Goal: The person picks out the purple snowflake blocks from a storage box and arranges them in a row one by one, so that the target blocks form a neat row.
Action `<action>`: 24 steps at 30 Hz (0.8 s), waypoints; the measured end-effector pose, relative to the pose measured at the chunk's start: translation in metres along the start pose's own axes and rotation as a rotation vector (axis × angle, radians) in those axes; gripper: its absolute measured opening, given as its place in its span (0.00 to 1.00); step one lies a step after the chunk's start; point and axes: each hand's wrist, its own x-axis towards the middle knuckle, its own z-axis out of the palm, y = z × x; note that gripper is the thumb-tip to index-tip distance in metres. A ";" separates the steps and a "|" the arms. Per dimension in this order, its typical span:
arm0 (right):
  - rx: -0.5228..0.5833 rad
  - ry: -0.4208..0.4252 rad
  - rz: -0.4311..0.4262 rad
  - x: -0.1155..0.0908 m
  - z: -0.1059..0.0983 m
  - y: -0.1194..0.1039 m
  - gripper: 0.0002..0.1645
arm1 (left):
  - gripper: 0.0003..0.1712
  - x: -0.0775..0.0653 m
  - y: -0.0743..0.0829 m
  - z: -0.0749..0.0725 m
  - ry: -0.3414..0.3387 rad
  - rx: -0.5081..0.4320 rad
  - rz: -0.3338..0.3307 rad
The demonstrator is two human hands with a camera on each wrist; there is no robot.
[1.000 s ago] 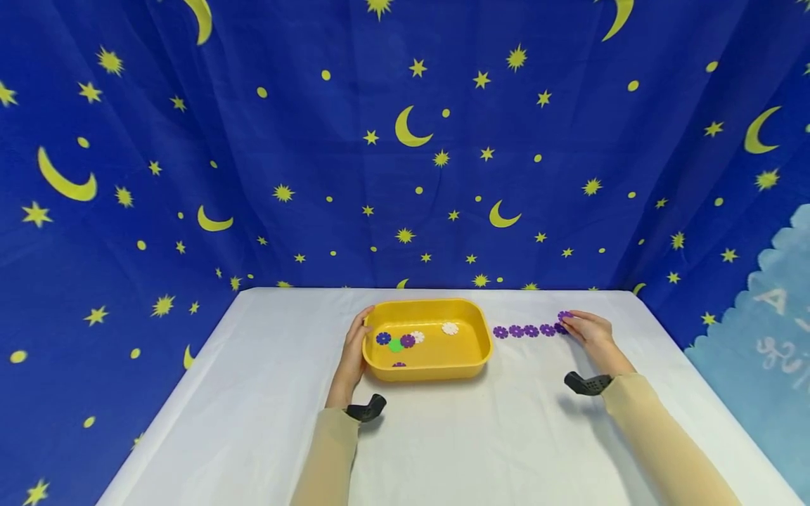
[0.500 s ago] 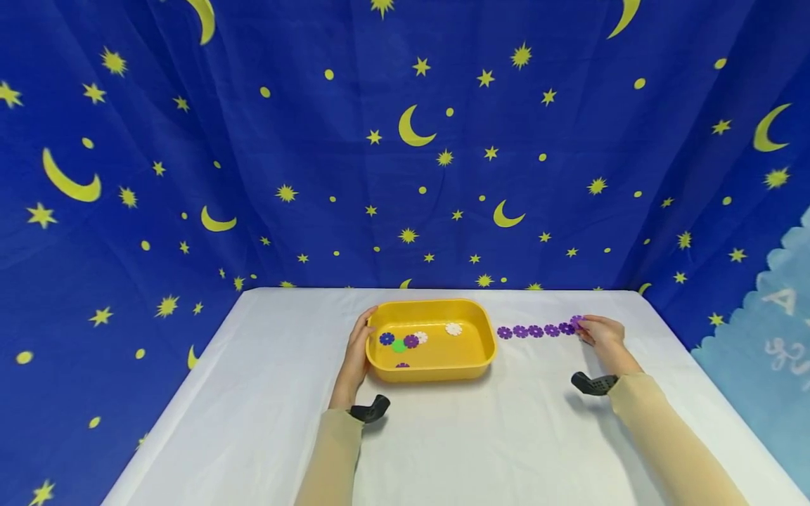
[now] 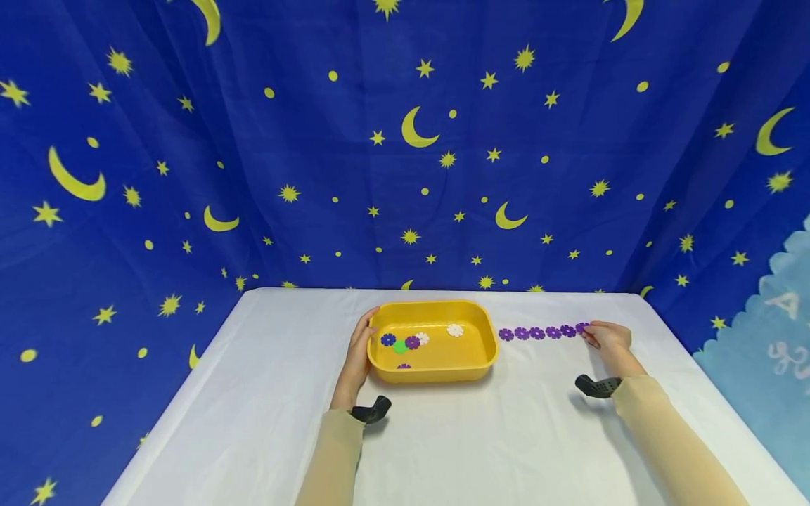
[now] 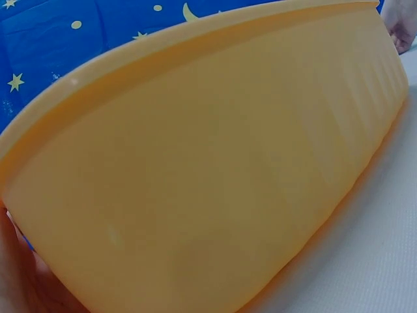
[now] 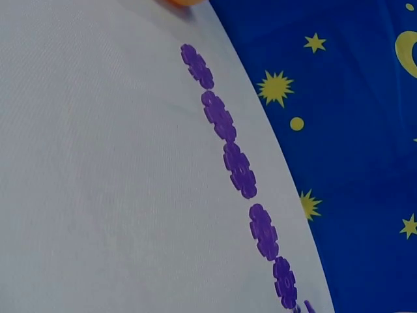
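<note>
My left hand (image 3: 356,358) holds the left end of a yellow plastic tray (image 3: 433,376), thumb over the rim. In the left wrist view the tray's wall (image 4: 215,163) fills most of the picture, with part of the hand (image 4: 23,277) at lower left. Right of the tray, several purple flower-shaped discs (image 3: 536,334) form a row on the white cloth. At the row's right end, my right hand (image 3: 612,344) pinches another purple disc (image 3: 581,328), low at the cloth and in line with the others. The right wrist view shows the row (image 5: 240,171), but the right hand lies outside it.
Inside the tray are a blue disc (image 3: 388,339), a green disc (image 3: 400,347), two purple discs (image 3: 413,342) and two white discs (image 3: 454,329). A blue curtain (image 3: 354,161) with yellow moons and stars stands behind the white-covered table (image 3: 481,436).
My right hand has moved slightly right and down, bringing the purple disc from above the row's right end down into line with it. The left hand stays on the tray.
</note>
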 end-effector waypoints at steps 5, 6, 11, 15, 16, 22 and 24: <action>0.000 0.025 0.027 0.000 -0.002 0.000 0.09 | 0.30 -0.001 0.000 0.001 0.001 0.005 0.000; 0.000 0.030 0.030 0.000 -0.003 -0.001 0.07 | 0.30 -0.001 0.000 0.001 -0.004 0.007 0.005; 0.012 0.043 0.014 -0.003 -0.006 -0.001 0.06 | 0.29 -0.002 0.001 0.001 -0.001 0.019 0.005; 0.028 0.034 0.008 -0.005 -0.010 0.001 0.04 | 0.30 -0.001 0.000 -0.001 -0.016 0.001 0.010; 0.027 0.031 0.008 -0.006 -0.011 0.001 0.04 | 0.30 -0.001 0.000 -0.001 -0.022 -0.007 0.012; 0.030 0.005 -0.009 -0.011 -0.011 0.002 0.02 | 0.30 -0.001 0.000 0.000 -0.026 -0.023 0.016; 0.031 -0.010 -0.031 -0.014 -0.009 0.002 0.02 | 0.30 -0.001 0.000 0.000 -0.022 -0.020 0.016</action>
